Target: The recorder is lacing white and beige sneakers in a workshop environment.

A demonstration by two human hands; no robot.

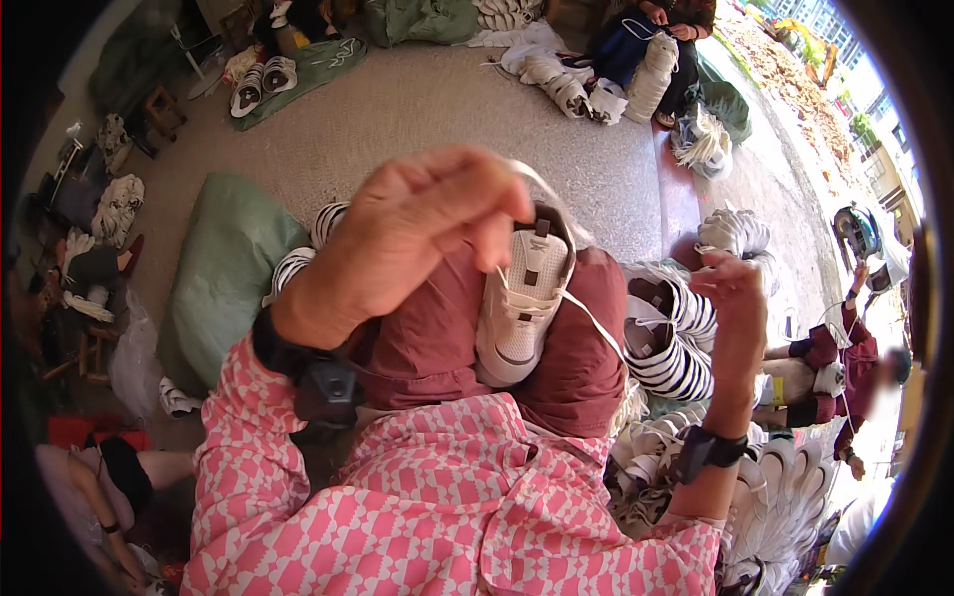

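A pale beige shoe (527,308) is wedged between my knees, its toe toward me and its dark heel opening away. Over it my left hand (407,233) is raised with fingers bent into a pinch. A white shoelace (540,182) comes out from behind those fingertips and arcs down past the heel. Another lace end (594,323) runs from the shoe's eyelets across my right thigh. Off to the right, my right hand (733,298) is lifted, its fingers curled together and slightly blurred. What it pinches, if anything, I cannot make out.
Striped bundles of shoes (671,343) stand beside my right leg, above piled pale soles (785,497). A green sack (224,278) lies to my left. Across the floor, another person (661,35) handles a tall shoe stack (653,79). More people sit at both sides.
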